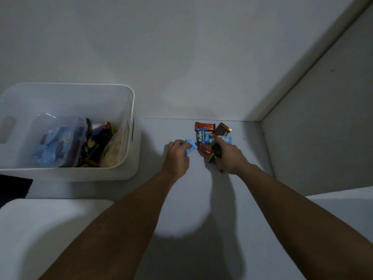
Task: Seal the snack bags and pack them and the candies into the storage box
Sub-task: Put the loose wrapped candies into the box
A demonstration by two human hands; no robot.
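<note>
White storage box [129, 110] on the counter [185, 199] already holds the snack bags [60, 142], apparently sealed. Loose candies [203, 132] remain beside it: left hand [177, 156] pinches a blue candy [190, 146], right hand [230, 156] grips several dark ones.

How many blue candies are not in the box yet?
4 that I can see: one in the left hand at, a dark blue one, a small one, and one by the right hand at. The hands may hide more.
</note>
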